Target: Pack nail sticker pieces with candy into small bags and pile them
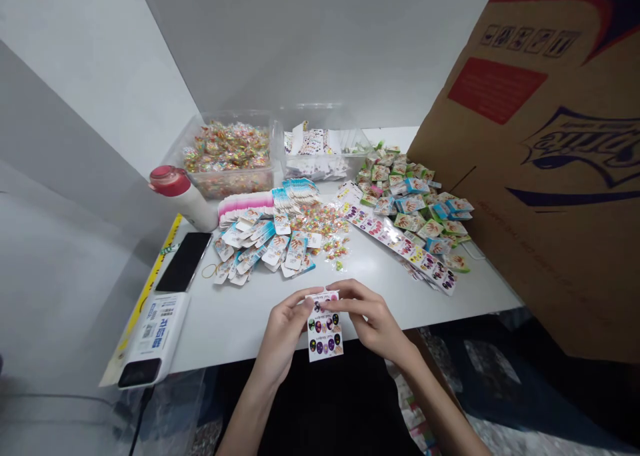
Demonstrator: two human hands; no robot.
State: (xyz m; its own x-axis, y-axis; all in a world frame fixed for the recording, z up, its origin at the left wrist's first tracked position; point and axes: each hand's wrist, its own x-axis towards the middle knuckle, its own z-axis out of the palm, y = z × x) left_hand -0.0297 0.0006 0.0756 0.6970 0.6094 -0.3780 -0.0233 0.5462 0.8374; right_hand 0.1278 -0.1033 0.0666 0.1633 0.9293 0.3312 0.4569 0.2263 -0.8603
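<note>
Here we are with a nail-sticker card pinched at its top edge, a narrow grip shared by both hands, and it hangs just off the near edge of the white table. The left hand and right hand close in from either side, wrists angled inward, forearms rising from below. Straight ahead of the grip lies a loose heap of blue-and-white header cards; ahead and right, green-trimmed packets; left of the grip, a black smartphone.
</note>
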